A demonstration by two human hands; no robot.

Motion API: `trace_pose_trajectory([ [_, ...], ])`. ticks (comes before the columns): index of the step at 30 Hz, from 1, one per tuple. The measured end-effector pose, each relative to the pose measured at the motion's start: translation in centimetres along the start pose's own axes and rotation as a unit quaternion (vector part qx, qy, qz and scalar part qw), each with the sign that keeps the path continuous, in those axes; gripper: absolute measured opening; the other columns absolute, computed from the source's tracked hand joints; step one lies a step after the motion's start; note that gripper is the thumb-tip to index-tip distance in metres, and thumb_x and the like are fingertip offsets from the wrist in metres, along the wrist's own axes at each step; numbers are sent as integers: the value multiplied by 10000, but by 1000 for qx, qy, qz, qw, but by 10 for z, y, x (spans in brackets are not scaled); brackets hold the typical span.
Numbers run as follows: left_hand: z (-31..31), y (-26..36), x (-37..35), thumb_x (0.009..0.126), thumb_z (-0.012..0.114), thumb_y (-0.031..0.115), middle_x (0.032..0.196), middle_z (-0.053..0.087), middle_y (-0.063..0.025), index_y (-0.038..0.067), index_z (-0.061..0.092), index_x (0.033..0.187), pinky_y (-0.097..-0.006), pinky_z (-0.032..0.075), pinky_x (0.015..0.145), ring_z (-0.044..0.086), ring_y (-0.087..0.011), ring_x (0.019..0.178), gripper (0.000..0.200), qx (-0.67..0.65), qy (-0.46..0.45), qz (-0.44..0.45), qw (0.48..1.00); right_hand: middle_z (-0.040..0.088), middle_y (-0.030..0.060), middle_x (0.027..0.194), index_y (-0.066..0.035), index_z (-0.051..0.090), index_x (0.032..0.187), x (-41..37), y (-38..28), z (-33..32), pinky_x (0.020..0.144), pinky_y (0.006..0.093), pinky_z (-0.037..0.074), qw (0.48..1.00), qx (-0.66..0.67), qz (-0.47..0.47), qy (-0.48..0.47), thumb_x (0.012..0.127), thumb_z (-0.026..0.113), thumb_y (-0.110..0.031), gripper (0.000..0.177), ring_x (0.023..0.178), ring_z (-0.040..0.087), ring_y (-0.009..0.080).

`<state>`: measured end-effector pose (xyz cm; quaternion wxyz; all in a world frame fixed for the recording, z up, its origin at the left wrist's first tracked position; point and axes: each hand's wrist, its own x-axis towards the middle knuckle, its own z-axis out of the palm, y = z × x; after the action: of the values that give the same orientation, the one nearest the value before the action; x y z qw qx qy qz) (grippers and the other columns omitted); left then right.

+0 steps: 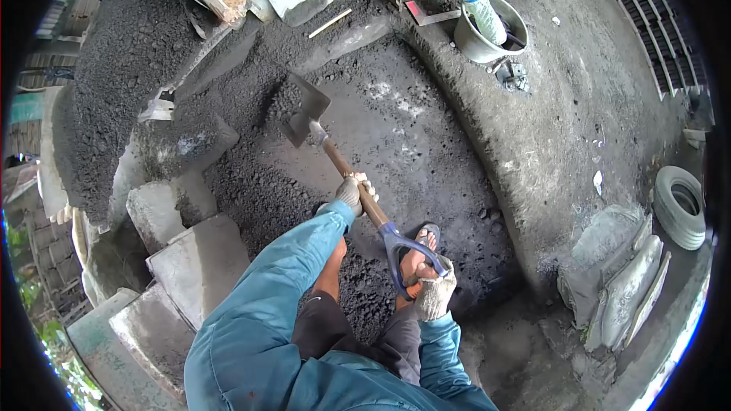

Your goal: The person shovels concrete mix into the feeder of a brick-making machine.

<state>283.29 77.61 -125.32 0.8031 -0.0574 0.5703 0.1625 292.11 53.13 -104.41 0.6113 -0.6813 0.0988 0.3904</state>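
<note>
A shovel (337, 158) with a metal blade, a wooden shaft and a blue D-shaped handle runs diagonally across the middle of the view. My left hand (356, 193), in a knitted glove, is wrapped round the shaft about halfway along. Gloved as well, my right hand (435, 289) grips the blue handle near my right foot. The blade rests at the edge of a dark, crumbly heap (285, 99), with some of that material against it. More of this loose dark material (263, 198) lies left of the shaft and round my feet.
Stained slabs (202, 262) border the pit on the left. Along its right runs a raised dirt edge (487, 167). A metal basin (474, 44) with a plastic bottle (480, 4) stands at the back right. Stacked sacks (628, 289) and a tire (679, 208) are at far right.
</note>
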Motion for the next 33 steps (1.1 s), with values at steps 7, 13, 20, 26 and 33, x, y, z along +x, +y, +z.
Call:
trace_pose_trajectory([
  [7,37,119,14,924,542,136,692,501,-10,197,465,874,-466,431,519,520,-227,536,110,110,18,40,993,593,59,673,-22,606,858,21,-13,121,512,341,530,992,113,50,-34,868,692,-123,133,531,592,197],
  [13,35,239,43,943,576,212,670,487,-18,136,449,887,-420,445,489,501,-209,516,158,144,-9,120,982,632,34,773,13,624,1038,59,-5,226,559,290,486,997,54,6,-58,879,741,-155,259,643,602,115],
  [20,11,149,6,962,513,328,611,484,-7,136,484,806,-413,475,520,523,-217,529,250,79,-115,68,988,627,53,802,0,606,1058,12,-30,139,549,280,508,994,-4,19,-107,833,750,-161,313,617,619,150],
  [26,-45,-15,5,984,583,315,715,557,-68,166,488,918,-546,527,623,589,-302,626,189,43,-2,-121,992,594,75,670,-3,605,992,-43,-28,38,515,343,545,995,71,69,-24,819,731,-133,251,533,591,188],
  [33,-6,-10,-127,1015,483,530,741,601,-88,111,522,898,-451,550,718,648,-274,718,436,110,-2,-123,986,642,77,723,37,667,967,3,5,103,519,289,505,980,118,133,-86,891,657,-85,144,570,611,165],
])
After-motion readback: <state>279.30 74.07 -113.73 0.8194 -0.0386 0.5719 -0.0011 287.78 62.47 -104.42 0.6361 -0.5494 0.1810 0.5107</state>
